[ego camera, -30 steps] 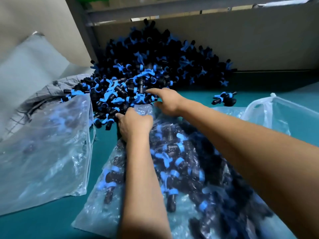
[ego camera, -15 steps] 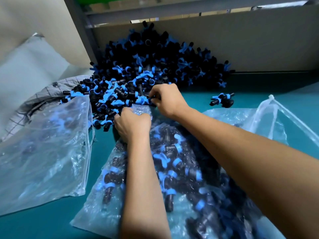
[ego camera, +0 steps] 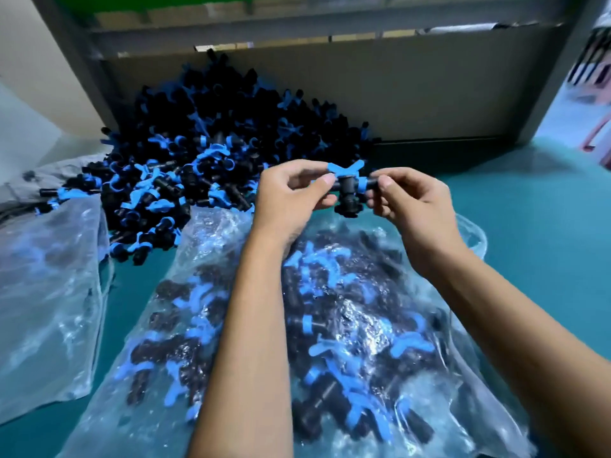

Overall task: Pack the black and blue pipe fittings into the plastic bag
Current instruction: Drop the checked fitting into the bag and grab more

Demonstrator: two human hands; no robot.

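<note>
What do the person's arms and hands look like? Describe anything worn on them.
Both forearms are bare right to the frame's edge, with no sleeves showing. The left hand and right hand are bare too: no gloves, rings, watch or bands visible. The visible fingernails are short and unpainted.

Fittings heap (ego camera: 211, 153) behind filled bag (ego camera: 330, 342)
</note>
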